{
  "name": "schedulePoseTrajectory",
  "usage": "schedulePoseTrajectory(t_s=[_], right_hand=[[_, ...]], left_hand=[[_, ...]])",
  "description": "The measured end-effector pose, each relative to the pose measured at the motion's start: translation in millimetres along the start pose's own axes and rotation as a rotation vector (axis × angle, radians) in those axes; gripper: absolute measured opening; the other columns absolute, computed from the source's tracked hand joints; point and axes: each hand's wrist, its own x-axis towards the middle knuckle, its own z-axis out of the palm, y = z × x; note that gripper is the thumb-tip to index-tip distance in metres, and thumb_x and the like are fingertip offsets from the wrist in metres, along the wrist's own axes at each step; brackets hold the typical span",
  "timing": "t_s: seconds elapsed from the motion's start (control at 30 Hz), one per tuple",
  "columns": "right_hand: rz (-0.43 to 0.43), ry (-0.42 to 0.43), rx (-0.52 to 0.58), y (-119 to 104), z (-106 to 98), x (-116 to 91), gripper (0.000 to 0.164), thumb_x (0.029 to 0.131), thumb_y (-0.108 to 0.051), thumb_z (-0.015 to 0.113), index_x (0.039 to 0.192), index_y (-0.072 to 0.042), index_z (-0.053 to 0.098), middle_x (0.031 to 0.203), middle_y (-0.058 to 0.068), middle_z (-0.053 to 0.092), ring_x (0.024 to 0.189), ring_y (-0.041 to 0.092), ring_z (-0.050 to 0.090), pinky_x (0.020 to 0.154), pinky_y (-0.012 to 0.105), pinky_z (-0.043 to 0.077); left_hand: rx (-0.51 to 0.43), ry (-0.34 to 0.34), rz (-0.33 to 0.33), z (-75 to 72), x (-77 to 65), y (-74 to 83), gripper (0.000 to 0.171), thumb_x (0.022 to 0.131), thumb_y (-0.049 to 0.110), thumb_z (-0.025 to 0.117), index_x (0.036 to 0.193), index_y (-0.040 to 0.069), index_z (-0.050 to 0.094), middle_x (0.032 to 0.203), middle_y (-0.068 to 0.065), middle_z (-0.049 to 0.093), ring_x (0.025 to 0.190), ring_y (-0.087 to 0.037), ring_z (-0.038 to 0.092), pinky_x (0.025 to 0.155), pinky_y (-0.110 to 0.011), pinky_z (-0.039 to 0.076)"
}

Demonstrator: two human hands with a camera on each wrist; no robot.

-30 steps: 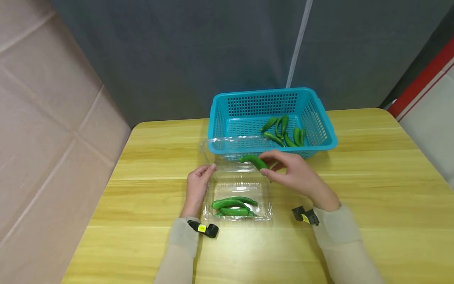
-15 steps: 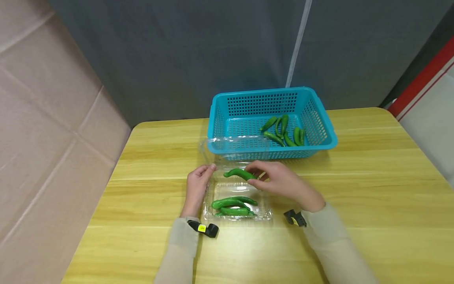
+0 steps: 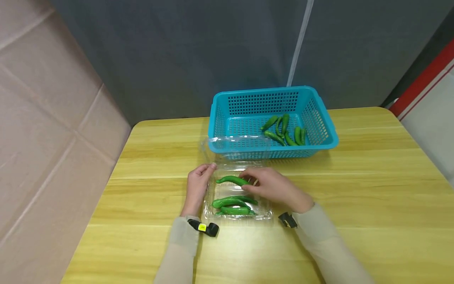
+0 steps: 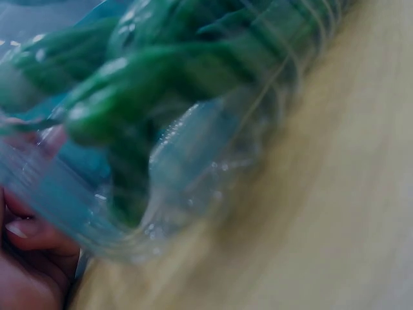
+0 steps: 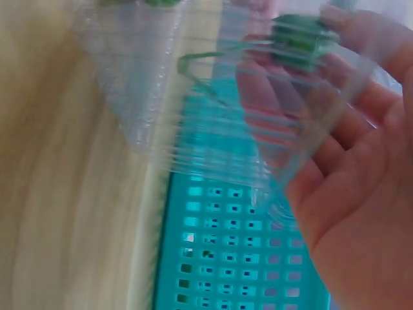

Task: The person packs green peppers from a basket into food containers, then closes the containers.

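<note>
A clear plastic clamshell box (image 3: 209, 216) lies unfolded on the table, its raised lid (image 3: 205, 152) leaning toward the basket. My left hand (image 3: 198, 185) pinches the box's left side near the hinge between thumb and fingers. Over the far half of the box's base, my right hand (image 3: 271, 187) pinches a long green chili pepper (image 3: 228, 179) by its right end. Several more green peppers (image 3: 227, 202) lie side by side in the near half. In the right wrist view, the held pepper (image 5: 300, 42) shows through the box's clear wall, its thin stem bent.
Behind the box stands a blue plastic basket (image 3: 220, 98) with several green peppers (image 3: 283, 126) toward its right side. The lid overlaps the basket's front wall in the head view. A grey curtain (image 3: 177, 59) hangs behind the wooden table (image 3: 142, 157).
My right hand has carried the pepper left and toward me, from beside the basket's front to over the box's base. The left hand has stayed at the box's side.
</note>
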Motion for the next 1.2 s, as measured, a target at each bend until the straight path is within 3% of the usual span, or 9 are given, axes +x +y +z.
schedulePoseTrajectory(t_s=[0.13, 0.33, 0.63, 0.97, 1.2], right_hand=[[-0.015, 0.005, -0.037, 2, 4, 2, 0.027, 0.083, -0.026, 0.064, 0.108, -0.017, 0.06, 0.088, -0.012, 0.06, 0.078, 0.0, 0.054, 0.072, 0.023, 0.047], [-0.069, 0.022, -0.181, 3, 10, 5, 0.028, 0.082, -0.032, 0.064, 0.107, -0.02, 0.061, 0.083, -0.016, 0.057, 0.072, -0.002, 0.051, 0.065, 0.018, 0.044], [-0.121, 0.085, -0.325, 6, 18, 6, 0.025, 0.081, -0.034, 0.065, 0.102, -0.021, 0.063, 0.088, -0.013, 0.062, 0.073, 0.002, 0.056, 0.065, 0.024, 0.046], [-0.105, 0.077, -0.416, 3, 21, 6, 0.027, 0.082, -0.033, 0.063, 0.104, -0.018, 0.064, 0.092, -0.006, 0.064, 0.077, 0.011, 0.061, 0.065, 0.031, 0.049], [-0.105, 0.072, -0.462, 4, 26, 6, 0.021, 0.082, -0.034, 0.062, 0.1, -0.021, 0.065, 0.089, -0.008, 0.064, 0.076, 0.01, 0.06, 0.063, 0.031, 0.049]], left_hand=[[0.009, 0.019, -0.004, 0.0, 6.0, -12.6, 0.033, 0.082, 0.038, 0.063, 0.089, 0.007, 0.069, 0.046, -0.001, 0.041, 0.034, -0.008, 0.03, 0.032, -0.024, 0.024], [0.046, 0.061, 0.03, 1.5, 10.4, -25.4, 0.037, 0.078, 0.048, 0.062, 0.086, 0.013, 0.07, 0.043, 0.003, 0.038, 0.034, -0.01, 0.028, 0.031, -0.025, 0.023], [0.056, 0.055, 0.03, 1.0, 10.3, -25.4, 0.036, 0.078, 0.05, 0.062, 0.086, 0.015, 0.07, 0.043, 0.002, 0.036, 0.034, -0.01, 0.029, 0.032, -0.024, 0.022], [0.051, 0.051, 0.037, 1.0, 10.4, -24.6, 0.036, 0.078, 0.049, 0.062, 0.086, 0.014, 0.07, 0.045, 0.001, 0.039, 0.034, -0.009, 0.029, 0.031, -0.024, 0.023], [0.056, 0.052, 0.034, 1.4, 11.2, -24.5, 0.037, 0.078, 0.048, 0.062, 0.086, 0.013, 0.07, 0.044, 0.003, 0.037, 0.034, -0.009, 0.03, 0.032, -0.024, 0.025]])
